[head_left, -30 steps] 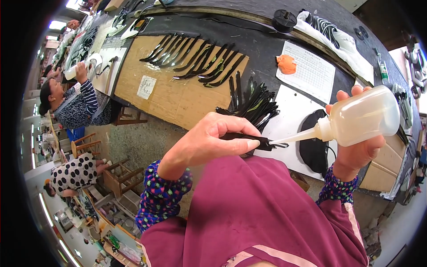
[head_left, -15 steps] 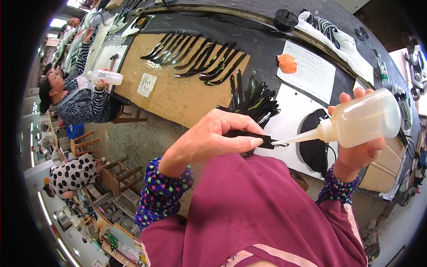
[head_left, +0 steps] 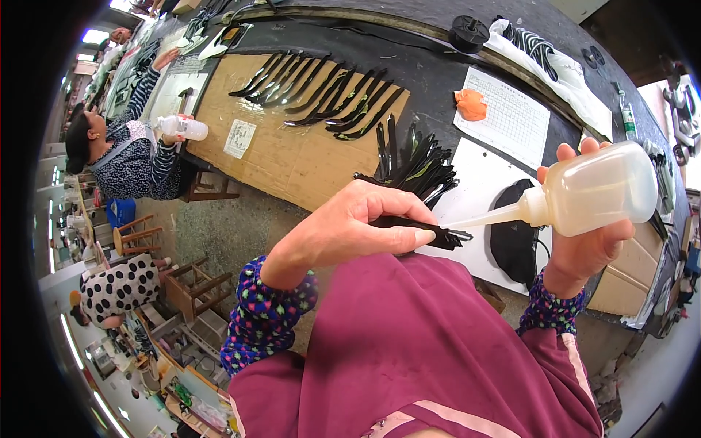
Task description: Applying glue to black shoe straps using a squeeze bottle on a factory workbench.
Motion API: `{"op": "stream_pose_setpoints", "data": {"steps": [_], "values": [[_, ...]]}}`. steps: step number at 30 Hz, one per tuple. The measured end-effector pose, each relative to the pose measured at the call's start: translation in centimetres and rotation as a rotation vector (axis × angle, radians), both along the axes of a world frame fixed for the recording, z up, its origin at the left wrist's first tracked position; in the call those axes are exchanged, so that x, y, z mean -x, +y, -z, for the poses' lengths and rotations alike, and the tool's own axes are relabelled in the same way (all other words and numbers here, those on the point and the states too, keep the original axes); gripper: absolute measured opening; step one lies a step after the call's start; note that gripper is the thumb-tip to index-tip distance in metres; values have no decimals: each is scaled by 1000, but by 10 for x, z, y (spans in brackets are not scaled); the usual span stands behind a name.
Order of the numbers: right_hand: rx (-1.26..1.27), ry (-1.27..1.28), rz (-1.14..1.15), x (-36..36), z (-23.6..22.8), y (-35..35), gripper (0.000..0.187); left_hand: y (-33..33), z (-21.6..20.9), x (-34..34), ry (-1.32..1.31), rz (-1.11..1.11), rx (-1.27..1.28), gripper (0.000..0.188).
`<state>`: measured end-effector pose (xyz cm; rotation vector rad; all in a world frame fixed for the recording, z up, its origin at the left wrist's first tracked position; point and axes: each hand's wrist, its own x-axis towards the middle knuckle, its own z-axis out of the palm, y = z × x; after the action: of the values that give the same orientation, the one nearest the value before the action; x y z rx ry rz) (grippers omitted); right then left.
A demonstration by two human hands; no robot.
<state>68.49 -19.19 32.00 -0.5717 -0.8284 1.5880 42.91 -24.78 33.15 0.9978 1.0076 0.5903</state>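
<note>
Left hand: thumb and fingers drawn together in a pinch, gripping black strips, ends protruding rightward past the thumb. Right hand: half-curled around a translucent squeeze bottle, laid nearly horizontal. Nozzle aimed left, tip right at the held strips; cannot tell whether touching. Beyond, on the dark table: cardboard bearing a row of curved black pieces.

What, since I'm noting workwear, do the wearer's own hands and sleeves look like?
The left hand and right hand are bare, with no gloves showing. The left sleeve and right sleeve are dark blue, patterned with small pink and green spots, and look gathered. Maroon clothing with pale pink trim shows beside them.
</note>
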Motion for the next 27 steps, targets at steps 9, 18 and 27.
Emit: {"op": "stream_pose_setpoints", "data": {"steps": [9, 18, 27], "values": [[16, -2, -8, 2, 0, 2, 92, 2, -3, -1, 19, -4, 22, 14], [25, -13, -17, 0, 2, 2, 91, 3, 2, -1, -15, -38, 23, 14], [27, 1, -29, -1, 4, 1, 90, 4, 2, 2, -19, -35, 42, 15]]}}
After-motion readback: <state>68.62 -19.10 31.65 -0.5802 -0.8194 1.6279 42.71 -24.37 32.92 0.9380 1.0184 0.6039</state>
